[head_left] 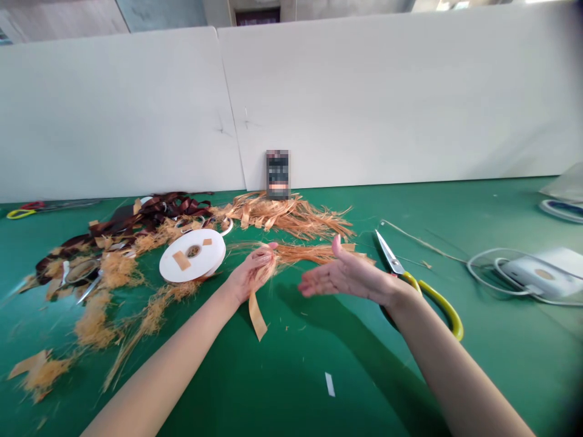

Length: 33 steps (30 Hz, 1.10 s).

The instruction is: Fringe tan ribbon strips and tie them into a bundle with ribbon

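Note:
My left hand [256, 270] is closed around one end of a bundle of tan fibre strands [300, 253], which stretches away to the right over the green table. A flat tan ribbon tail [257, 317] hangs down from below that hand. My right hand [342, 276] is held above the table with its fingers stretched out and thumb up, holding nothing; the far part of the bundle passes behind it. Just right of it lie large scissors [412, 280] with yellow handles, partly covered by my right forearm. Left of my left hand is a white ribbon spool [192, 255].
Behind the hands lies a pile of tan strands [291, 215] under a blurred-out upright object [278, 176]. Brown ribbon [159, 212] and frayed scraps [119, 270] spread over the left. A white device [546, 272] with cables sits right. A pale partition [387, 103] borders the back.

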Each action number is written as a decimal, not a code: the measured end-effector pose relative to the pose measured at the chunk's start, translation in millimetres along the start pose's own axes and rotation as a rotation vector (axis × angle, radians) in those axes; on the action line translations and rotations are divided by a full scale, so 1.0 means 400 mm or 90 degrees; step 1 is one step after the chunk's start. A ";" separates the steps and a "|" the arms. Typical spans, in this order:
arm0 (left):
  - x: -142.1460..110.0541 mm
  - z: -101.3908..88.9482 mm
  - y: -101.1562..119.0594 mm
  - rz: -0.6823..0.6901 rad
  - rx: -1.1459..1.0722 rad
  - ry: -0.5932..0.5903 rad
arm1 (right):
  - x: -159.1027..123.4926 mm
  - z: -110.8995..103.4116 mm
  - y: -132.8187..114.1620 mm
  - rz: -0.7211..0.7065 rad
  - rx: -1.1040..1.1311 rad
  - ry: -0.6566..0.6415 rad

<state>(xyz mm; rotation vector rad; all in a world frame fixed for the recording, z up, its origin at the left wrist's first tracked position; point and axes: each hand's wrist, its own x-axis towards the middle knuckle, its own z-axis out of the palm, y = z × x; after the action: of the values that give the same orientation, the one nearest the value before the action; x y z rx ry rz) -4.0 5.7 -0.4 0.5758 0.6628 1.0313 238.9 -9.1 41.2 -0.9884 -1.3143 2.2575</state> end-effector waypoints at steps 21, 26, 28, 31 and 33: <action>0.005 0.005 -0.004 0.010 0.019 0.009 | 0.007 -0.001 0.002 -0.017 0.056 0.044; 0.001 0.013 -0.013 -0.026 0.060 -0.031 | 0.011 0.004 -0.025 -0.267 0.152 0.229; 0.005 0.012 -0.017 -0.027 0.068 -0.029 | -0.006 0.005 -0.039 -0.364 0.201 0.245; 0.010 0.010 -0.021 -0.010 0.061 -0.004 | -0.038 0.000 -0.050 -0.458 0.290 0.220; 0.013 0.008 -0.021 0.004 0.048 0.019 | -0.052 -0.008 -0.047 -0.418 0.275 0.131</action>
<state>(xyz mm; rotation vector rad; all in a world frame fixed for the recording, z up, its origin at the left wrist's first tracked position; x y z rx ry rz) 4.9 6.8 -5.3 0.6298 0.7295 1.0262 254.7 -10.1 64.7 -0.5122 -0.8400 1.7603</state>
